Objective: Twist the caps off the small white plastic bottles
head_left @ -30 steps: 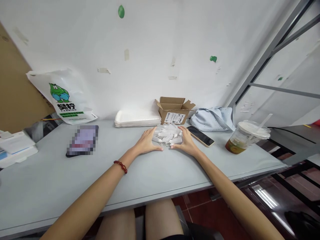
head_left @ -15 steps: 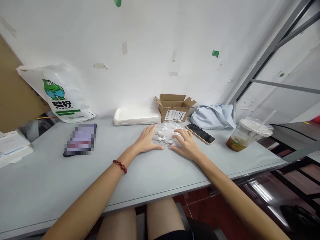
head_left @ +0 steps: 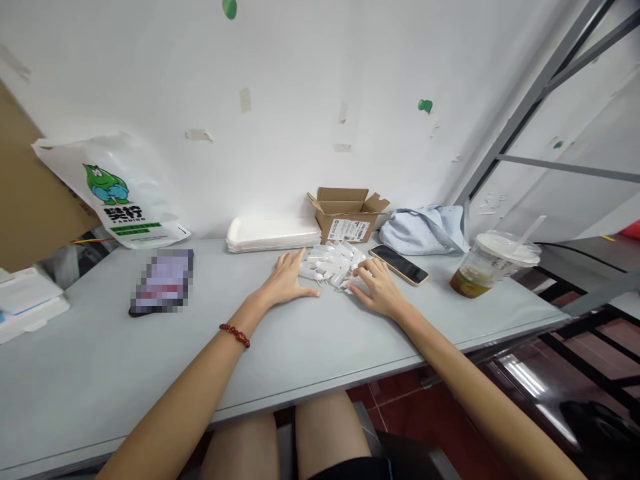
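Observation:
A loose heap of small translucent white plastic pieces (head_left: 333, 261), like little tubes or vials, lies on the grey table (head_left: 300, 340). My left hand (head_left: 286, 280) rests at the heap's left side, its thumb stretched out and apart from the fingers, holding nothing. On the right edge of the heap is my right hand (head_left: 377, 287), with bent fingers touching or just over the nearest pieces and the thumb apart below them. A few pieces are partly hidden by its fingertips.
Behind the heap stand an open cardboard box (head_left: 350, 223) and a stack of white trays (head_left: 273, 235). A phone (head_left: 400, 265), a light blue cloth bag (head_left: 425, 230) and a drink cup (head_left: 493, 263) are on the right. Leftward lie another phone (head_left: 165, 280) and a plastic bag (head_left: 115, 193).
My left hand has drawn slightly left, away from the heap. My right hand has shifted a little right with its fingers more bent, and more of the heap shows between them.

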The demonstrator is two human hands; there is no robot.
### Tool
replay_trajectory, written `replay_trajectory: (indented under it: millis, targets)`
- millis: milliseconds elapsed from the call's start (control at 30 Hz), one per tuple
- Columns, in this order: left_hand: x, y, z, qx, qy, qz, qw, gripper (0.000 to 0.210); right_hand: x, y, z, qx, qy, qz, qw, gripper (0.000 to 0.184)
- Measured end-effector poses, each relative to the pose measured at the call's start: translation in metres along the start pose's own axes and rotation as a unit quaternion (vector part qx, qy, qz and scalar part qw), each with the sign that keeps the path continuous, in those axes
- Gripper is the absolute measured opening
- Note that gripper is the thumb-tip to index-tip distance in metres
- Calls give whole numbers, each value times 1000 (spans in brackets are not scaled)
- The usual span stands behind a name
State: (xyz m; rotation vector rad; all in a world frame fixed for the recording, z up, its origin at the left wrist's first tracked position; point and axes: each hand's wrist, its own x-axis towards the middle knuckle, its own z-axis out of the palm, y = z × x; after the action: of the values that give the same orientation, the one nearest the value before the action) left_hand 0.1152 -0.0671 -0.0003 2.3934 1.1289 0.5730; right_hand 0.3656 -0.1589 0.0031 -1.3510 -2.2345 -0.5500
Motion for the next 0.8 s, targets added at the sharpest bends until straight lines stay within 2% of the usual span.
replay_trajectory:
  millis: [100,300,400,533,633,733,800]
  targets:
    - [0,3,1,-2,-2,-3,1000,121,-1,-1,-1,10,-25,-13,1000,28]
    - [0,5,0,-4,-9,-9,1000,123,0,-4,-5,-4,-84,-51,995,47]
    - [1,3,2,-7,-1,-6,1000,123,-5,-6,-7,-11,-99,-60,993,49]
    - [1,2,4,-16,-5,-12,1000,122,-19,-6,-5,11,-91,-18,996,43]
    - [0,4,3,-24,-14,-29,999,122,-24,0,-3,42,-76,34,996,28]
    - [-1,6,2,-30,-13,-32,999,120,-17,17,-7,71,-31,94,993,12]
    - [-1,5,2,-33,-9,-26,999,119,-7,32,-15,82,-10,126,989,10]
